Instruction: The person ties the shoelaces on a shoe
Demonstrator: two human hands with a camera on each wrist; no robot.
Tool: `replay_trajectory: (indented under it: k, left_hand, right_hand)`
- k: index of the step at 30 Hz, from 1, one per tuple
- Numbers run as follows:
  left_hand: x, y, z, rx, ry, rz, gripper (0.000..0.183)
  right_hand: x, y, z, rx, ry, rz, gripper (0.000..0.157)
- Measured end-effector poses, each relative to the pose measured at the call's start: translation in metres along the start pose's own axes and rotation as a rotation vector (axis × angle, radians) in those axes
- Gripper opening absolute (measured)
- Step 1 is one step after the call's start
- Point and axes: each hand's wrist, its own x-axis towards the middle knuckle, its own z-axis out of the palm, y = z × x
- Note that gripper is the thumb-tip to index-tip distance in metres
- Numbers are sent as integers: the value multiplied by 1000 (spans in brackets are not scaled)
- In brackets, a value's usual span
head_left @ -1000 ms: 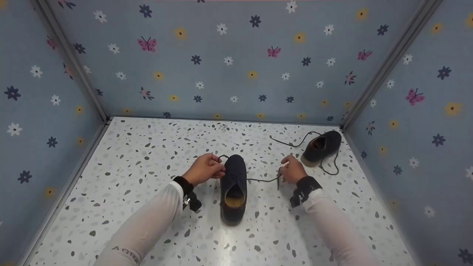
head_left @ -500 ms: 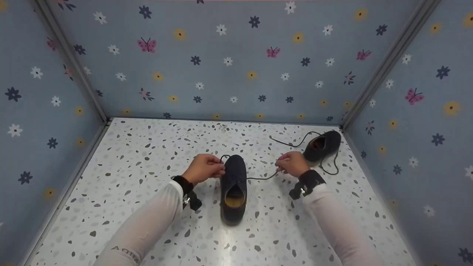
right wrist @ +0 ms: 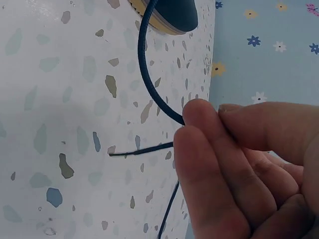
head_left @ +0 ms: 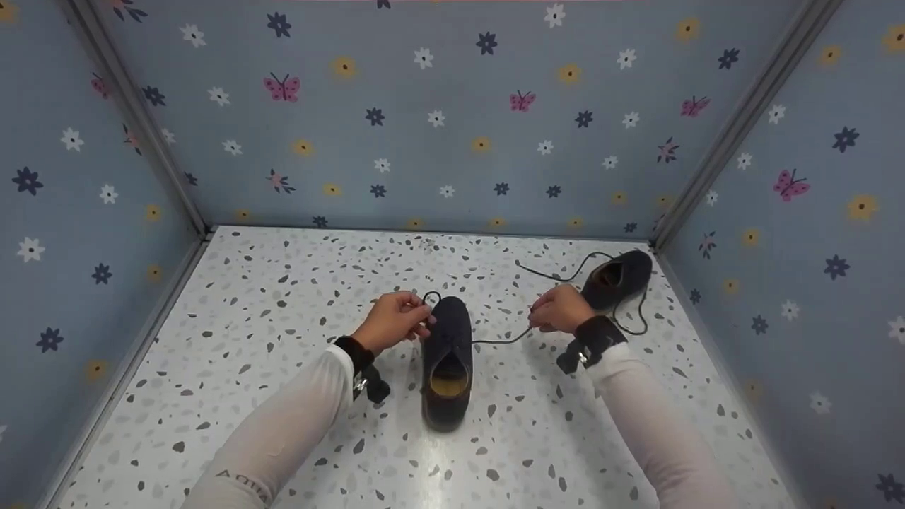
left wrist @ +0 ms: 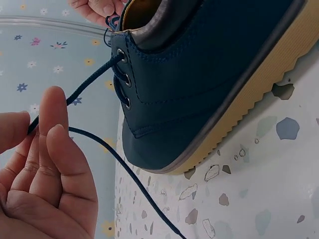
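A dark blue lace-up shoe with a yellowish sole stands on the floor between the hands, toe pointing away. To its left, my left hand pinches one shoelace between thumb and fingers; in the left wrist view it runs taut from the top eyelet, and its loose end trails down to the right. Out to the right, my right hand pinches the other shoelace between thumb and fingertips. That lace sags back to the shoe, and a short tip sticks out past the fingers in the right wrist view.
A second dark shoe lies on its own at the back right, partly behind the right hand, its laces loose on the speckled floor. Blue flowered panels enclose the back and both sides.
My right hand has moved slightly up and rightward, and the lace end that hung below it is no longer seen there. My left hand has risen a little with its lace.
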Motion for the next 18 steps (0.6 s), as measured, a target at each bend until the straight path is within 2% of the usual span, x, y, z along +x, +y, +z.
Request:
replay_trajectory:
  k: [5, 10, 14, 18]
  left_hand:
    - [1, 1, 1, 0, 1, -1, 14]
    - [3, 1, 2, 7, 4, 7, 14]
    - [3, 2, 2, 16, 5, 8, 14]
    - [2, 4, 3, 21, 3, -3, 13]
  right_hand:
    - [-2, -2, -1, -7, -11, 13, 19]
    - [-3, -3, -2, -61, 1, -27, 12]
    - [-2, -5, -5, -112, 42, -79, 16]
    - [-3, -10, -8, -95, 97, -117, 18]
